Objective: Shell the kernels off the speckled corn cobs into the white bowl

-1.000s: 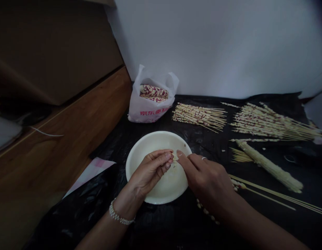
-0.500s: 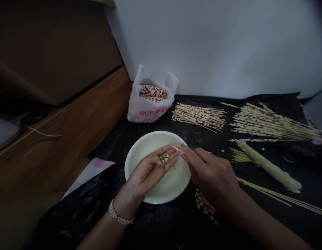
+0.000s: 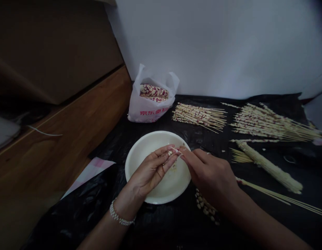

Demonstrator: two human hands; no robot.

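My left hand (image 3: 152, 170) is over the white bowl (image 3: 140, 151), its thumb bent in toward the fingers. Pale corn kernels (image 3: 170, 152) show between its thumb and fingertips. Opposite it, my right hand (image 3: 211, 170) pinches a thin pale skewer (image 3: 174, 149), whose tip points left at the left fingers. Both sets of fingertips meet above the bowl's right part, and whether a kernel is pierced is too small to tell. A few bits lie in the bowl. Beneath my right wrist, a cluster of kernels (image 3: 206, 206) is partly hidden.
A white plastic bag (image 3: 150, 117) holding speckled corn cobs (image 3: 153, 91) stands behind the bowl. Two groups of kernel-threaded skewers (image 3: 189, 114) lie at the back right. Nearer are a stripped cob (image 3: 270, 166) and loose sticks (image 3: 278, 198) on black plastic sheeting (image 3: 72, 211).
My left thumb and fingers have closed in from an open palm with kernels on it, raising kernels toward the skewer tip. The right hand has stayed nearly in place.
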